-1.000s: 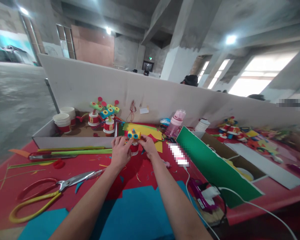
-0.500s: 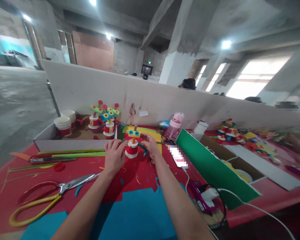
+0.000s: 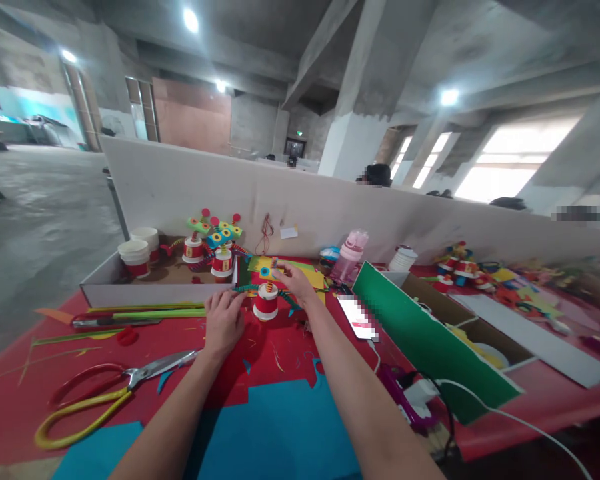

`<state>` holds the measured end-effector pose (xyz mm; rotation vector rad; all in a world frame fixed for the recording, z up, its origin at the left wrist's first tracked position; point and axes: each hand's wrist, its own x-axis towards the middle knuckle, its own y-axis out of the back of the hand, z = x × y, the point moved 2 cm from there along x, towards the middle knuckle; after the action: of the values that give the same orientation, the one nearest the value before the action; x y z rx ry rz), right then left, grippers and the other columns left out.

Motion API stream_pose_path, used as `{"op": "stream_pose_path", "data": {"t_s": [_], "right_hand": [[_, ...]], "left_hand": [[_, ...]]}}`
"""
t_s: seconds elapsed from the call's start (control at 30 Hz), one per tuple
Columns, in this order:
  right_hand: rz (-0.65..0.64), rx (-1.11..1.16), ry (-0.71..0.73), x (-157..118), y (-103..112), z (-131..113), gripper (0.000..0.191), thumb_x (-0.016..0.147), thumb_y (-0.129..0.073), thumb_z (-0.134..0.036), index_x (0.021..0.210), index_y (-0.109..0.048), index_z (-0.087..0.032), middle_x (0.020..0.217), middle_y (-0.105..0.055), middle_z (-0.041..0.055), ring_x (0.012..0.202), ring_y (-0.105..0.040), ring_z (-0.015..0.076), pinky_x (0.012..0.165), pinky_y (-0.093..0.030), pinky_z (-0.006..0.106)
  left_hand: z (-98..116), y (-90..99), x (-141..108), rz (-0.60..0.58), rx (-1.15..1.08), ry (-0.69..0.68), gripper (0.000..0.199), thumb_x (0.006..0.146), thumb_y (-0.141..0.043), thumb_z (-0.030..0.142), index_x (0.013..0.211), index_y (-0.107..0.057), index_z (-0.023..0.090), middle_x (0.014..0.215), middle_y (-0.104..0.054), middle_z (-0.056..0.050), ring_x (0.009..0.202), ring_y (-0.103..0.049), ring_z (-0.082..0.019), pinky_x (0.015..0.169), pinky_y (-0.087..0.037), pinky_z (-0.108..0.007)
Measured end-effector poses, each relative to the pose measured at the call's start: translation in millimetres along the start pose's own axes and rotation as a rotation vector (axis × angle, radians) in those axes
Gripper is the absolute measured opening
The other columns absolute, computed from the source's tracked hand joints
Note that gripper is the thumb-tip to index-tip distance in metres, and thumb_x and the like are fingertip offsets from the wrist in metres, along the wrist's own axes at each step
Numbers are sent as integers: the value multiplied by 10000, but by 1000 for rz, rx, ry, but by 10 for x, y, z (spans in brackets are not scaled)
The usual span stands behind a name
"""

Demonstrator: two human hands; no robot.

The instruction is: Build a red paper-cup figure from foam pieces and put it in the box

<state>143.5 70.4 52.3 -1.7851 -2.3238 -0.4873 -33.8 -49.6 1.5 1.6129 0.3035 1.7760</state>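
A paper-cup figure (image 3: 266,308) stands upright on the red tabletop, its cup wrapped in red. It has a yellow paper head with blue ring eyes, a striped pleated neck and green pleated arms. My right hand (image 3: 296,281) is closed, its thumb and fingers on the right side of the figure's head and covering part of it. To the figure's left, my left hand (image 3: 225,321) has its fingers curled together just below the tip of one pleated arm. Whether anything is pinched there is hidden.
Left of my hands lie large scissors (image 3: 153,369), a utility knife (image 3: 113,323) and paper strips. A white box (image 3: 155,295) holds similar figures and cups. Blue paper (image 3: 285,427) lies in front. Rightward are a phone (image 3: 358,317), a pink bottle (image 3: 349,257) and a green-sided box (image 3: 420,340).
My left hand has moved away from the cup, leftward and slightly down, and more of the left pleated arm shows. My right hand has shifted onto the head. The view has tilted slightly.
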Motion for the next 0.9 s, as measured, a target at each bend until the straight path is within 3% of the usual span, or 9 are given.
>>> {"op": "stream_pose_path", "data": {"t_s": [0.2,0.53,0.9], "right_hand": [[-72,76,102,-190,0,19,271,700,-704,-339,931,-649,-210,1045,-696,45,956,-653,185,881,-508,318],[-28,-217,236,-187,-31,-32,232,728,-673,-308,945,-680,-227,973,-709,27,937,-642,198,912,-476,339],[-40,-270,181,-241,-44,108,185,758,-633,-324,910,-666,-223,919,-704,22,864,-653,196,844,-496,328]], "left_hand": [[53,0,-4,-28,-7,-34,393,797,-501,143,1157,-650,189,1068,-639,-118,1055,-489,-287,883,-367,-440],[110,-50,-30,-71,-2,-82,466,808,-500,149,1255,-603,232,1174,-613,-114,1120,-460,-295,936,-341,-454],[90,-81,-38,-72,-11,-83,424,828,-484,160,1228,-613,215,1175,-609,-119,1106,-462,-293,928,-342,-450]]}}
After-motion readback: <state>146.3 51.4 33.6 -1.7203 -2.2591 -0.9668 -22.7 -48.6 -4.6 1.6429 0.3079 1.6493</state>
